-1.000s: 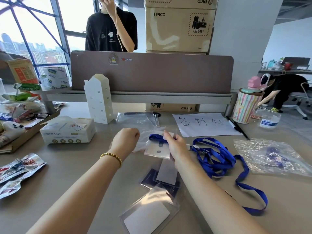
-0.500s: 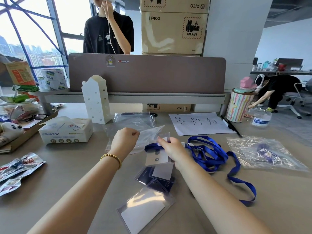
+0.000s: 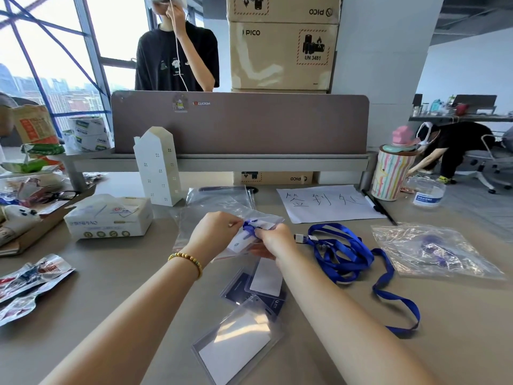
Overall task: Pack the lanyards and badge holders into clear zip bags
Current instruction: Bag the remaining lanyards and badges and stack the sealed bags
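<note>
Both hands meet above the counter [image 3: 116, 287] at the mouth of a clear zip bag [image 3: 216, 215]. The left hand [image 3: 213, 234] pinches the bag's edge with curled fingers, while the right hand [image 3: 273, 241] pinches a badge holder [image 3: 241, 241] with a short blue strap [image 3: 248, 227] at its top, held right at the opening. Whether the holder has entered the bag cannot be told, since the hands cover the opening. A loose blue lanyard [image 3: 344, 254] lies in loops just right of the right wrist, and more badge holders [image 3: 258, 287] lie overlapping near the forearms, the closest one [image 3: 236, 348] well toward the body. A second bag [image 3: 435, 251] that seems already filled rests farther right. The likely trouble from here is the thin, slack film: if the left fingers lose the edge, the mouth could fold shut and the holder's stiff corner could catch on the zip strip or push the whole bag away. The strap could also bunch at the opening and keep the zip from sealing.
</note>
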A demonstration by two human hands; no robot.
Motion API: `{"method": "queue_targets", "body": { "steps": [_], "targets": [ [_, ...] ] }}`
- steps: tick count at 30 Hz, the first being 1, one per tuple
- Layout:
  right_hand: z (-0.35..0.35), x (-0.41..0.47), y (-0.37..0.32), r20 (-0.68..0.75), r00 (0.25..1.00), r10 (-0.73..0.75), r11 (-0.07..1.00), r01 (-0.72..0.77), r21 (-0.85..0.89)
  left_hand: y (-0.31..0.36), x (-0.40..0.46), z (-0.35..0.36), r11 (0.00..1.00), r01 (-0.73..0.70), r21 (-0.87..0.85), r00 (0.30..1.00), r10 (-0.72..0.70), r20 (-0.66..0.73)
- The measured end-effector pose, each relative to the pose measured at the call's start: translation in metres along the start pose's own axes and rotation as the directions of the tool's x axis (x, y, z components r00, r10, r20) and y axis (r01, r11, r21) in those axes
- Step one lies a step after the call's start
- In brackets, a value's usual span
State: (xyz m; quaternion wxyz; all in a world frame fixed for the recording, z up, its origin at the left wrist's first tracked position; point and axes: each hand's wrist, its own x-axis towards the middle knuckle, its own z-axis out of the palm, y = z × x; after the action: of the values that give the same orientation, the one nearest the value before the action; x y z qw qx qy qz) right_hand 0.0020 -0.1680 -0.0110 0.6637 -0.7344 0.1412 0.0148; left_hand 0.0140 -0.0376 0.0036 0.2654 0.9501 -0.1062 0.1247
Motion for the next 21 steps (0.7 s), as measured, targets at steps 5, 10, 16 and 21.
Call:
{"method": "queue_targets", "body": {
  "steps": [5,10,16,21],
  "targets": [
    [0.011,0.005,-0.004,0.115,0.987,0.115,0.993,-0.117,0.012,0.001,0.0,-0.002,1.0,-0.001,-0.025,1.0,0.001,-0.011],
    [-0.005,0.008,0.0,0.008,0.986,-0.165,0.866,0.149,-0.478,-0.005,-0.002,-0.003,0.999,-0.022,0.033,0.998,0.02,0.057],
    [-0.046,0.017,0.015,0.051,0.886,-0.46,0.487,0.3,-0.82,-0.021,-0.02,-0.001,0.958,-0.225,0.178,0.922,0.15,0.356],
    [-0.044,0.021,0.029,0.309,0.9,-0.309,0.221,0.384,-0.897,-0.039,-0.023,0.005,0.924,-0.238,0.299,0.873,0.068,0.483]
  ]
}}
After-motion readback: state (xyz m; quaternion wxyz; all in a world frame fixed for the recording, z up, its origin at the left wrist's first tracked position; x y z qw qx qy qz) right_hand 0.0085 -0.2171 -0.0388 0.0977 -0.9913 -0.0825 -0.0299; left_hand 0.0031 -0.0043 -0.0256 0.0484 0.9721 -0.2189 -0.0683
